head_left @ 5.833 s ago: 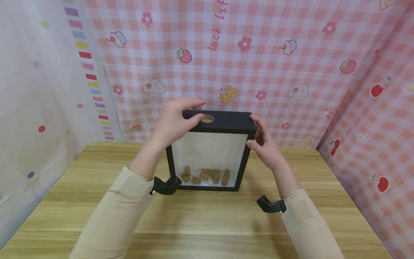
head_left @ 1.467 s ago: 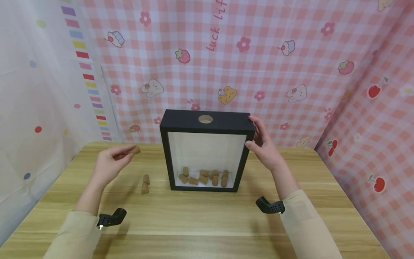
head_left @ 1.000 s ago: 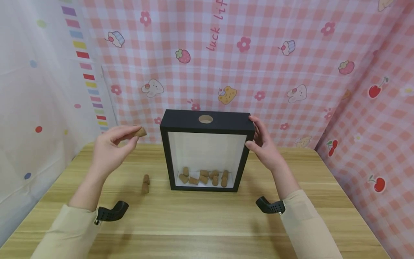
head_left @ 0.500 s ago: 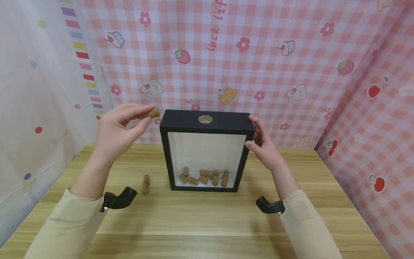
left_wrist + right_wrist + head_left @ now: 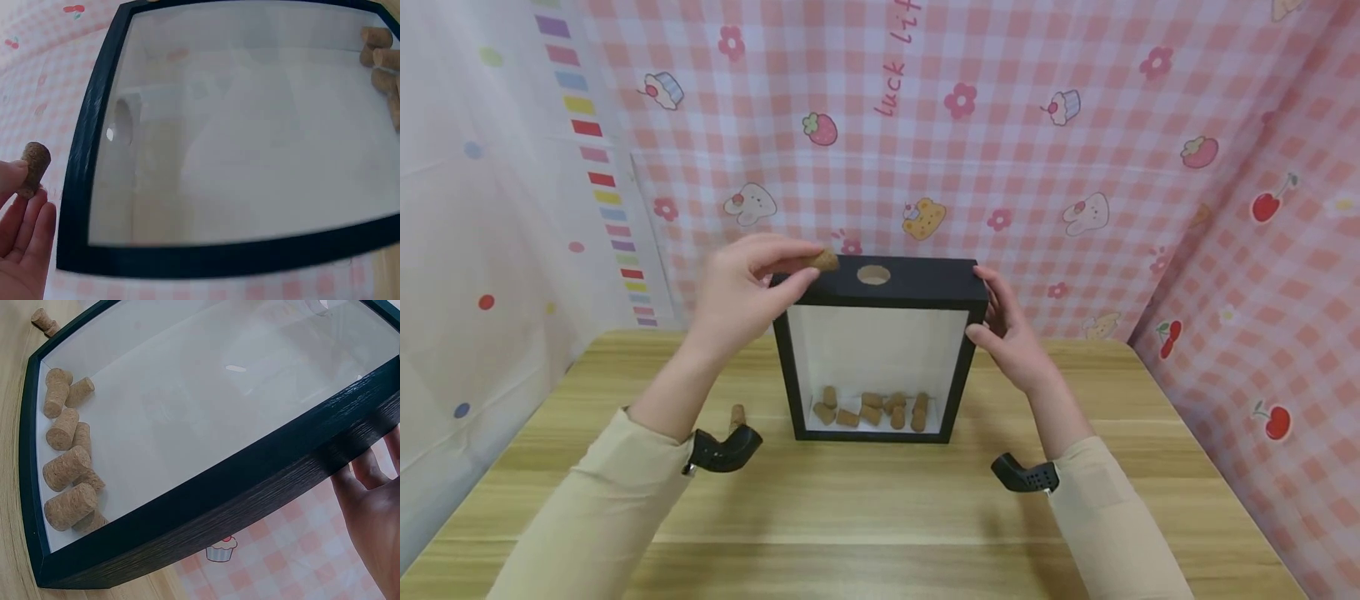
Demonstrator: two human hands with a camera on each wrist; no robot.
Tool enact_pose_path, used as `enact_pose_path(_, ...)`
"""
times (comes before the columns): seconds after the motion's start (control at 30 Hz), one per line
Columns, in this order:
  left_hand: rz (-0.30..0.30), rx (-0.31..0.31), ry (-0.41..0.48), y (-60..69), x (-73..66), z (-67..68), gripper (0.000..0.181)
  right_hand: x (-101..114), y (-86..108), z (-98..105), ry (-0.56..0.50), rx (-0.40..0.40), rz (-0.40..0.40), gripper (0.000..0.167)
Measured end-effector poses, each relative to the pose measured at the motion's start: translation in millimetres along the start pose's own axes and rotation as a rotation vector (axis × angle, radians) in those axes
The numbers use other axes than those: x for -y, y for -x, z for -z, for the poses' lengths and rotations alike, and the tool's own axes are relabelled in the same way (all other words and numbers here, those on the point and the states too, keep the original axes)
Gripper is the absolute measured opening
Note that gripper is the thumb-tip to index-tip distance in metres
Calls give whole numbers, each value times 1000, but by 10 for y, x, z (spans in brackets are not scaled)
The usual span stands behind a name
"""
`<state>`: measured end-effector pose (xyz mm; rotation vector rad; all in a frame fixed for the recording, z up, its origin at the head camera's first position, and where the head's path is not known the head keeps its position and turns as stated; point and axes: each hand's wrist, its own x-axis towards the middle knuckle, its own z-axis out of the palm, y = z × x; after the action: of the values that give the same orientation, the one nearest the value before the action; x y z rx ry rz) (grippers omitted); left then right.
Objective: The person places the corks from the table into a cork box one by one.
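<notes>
My left hand pinches a cork between thumb and fingertips, over the left part of the box's top. In the left wrist view that cork is beside the box's frame, held by its end. A black shadow box with a clear front stands upright, a round hole in its top. Several corks lie at its bottom inside. My right hand grips the box's upper right side, thumb on the front edge and fingers around behind.
Left of the box, loose corks lie on the wooden table, partly covered by the left wrist camera. A pink checked curtain hangs behind the table, a white one on the left.
Since 1.5 seconds ago, my left hand has lifted the cork from the left and carried it right, over the box top. Earlier that hand was at the hole. My right hand has stayed put.
</notes>
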<state>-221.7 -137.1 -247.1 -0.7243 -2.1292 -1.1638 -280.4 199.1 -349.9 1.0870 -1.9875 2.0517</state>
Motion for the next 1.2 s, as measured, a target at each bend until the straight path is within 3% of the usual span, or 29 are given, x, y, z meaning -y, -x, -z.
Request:
enact_pose_path(0.33, -51, 25, -105, -140, -37, -265, 22, -15, -19, -1, 1, 3, 7, 67)
enact_pose_path(0.77, -75, 141, -267, -253, -107, -394, 21, -31, -30, -5, -25, 15, 25, 70)
enact_pose_path(1.0, -65, 164, -264, -250, -137, -377, 31, -38, -21, -2, -26, 14, 23, 69)
enact_pose_path(1.2, -48, 153, -175, -226, -130, -309, 34, -31, -8, 0, -22, 6, 17, 69)
